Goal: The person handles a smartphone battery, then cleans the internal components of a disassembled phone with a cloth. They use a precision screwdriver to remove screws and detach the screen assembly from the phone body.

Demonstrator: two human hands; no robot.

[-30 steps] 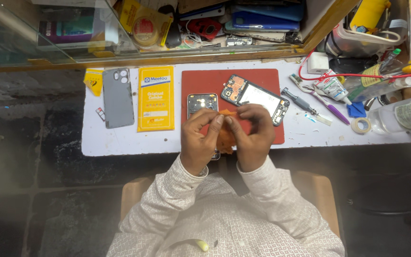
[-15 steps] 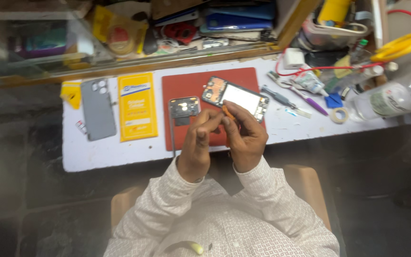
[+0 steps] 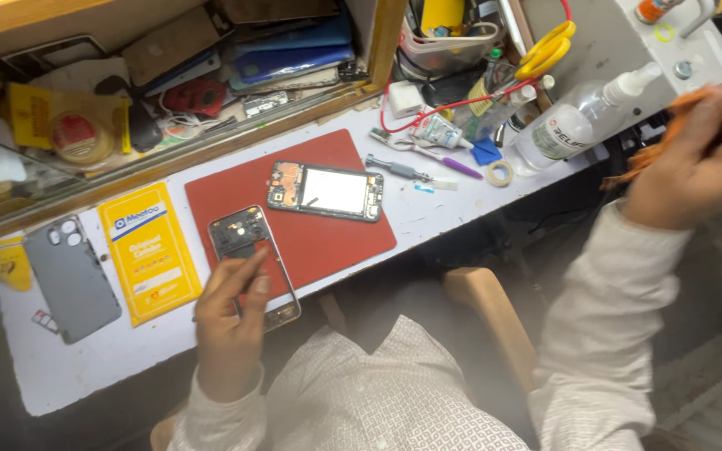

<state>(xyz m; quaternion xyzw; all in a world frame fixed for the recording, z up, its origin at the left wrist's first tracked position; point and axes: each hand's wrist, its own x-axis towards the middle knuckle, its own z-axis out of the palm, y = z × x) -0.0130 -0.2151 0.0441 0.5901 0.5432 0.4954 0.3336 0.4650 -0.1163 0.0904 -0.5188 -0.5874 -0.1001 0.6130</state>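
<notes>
1. At the far left I see a grey phone back cover lying flat on the white worktop, with a yellow packet just beside it; neither is touched by a hand

2. My left hand rests on the phone frame, which lies half on the red mat with its near end off the mat's front edge. The fingers are curled down onto the frame's lower half, pressing or pinching it; I cannot tell whether they fully clasp its rail

3. The frame's long axis runs away from me and a little leftward, camera end farthest from my body. It lies straight ahead of the left fingertips, so this hand is by far the nearer one

4. Next along, the phone body with its pale centre panel lies across the mat, long axis running left to right, apart from the frame and from both hands

5. Beyond the mat sit a purple-handled tool, a tape roll and a clear spray bottle

6. My right hand is off the bench at the far right, well apart from the frame, closed around something orange; blur stops me telling what it is
</notes>
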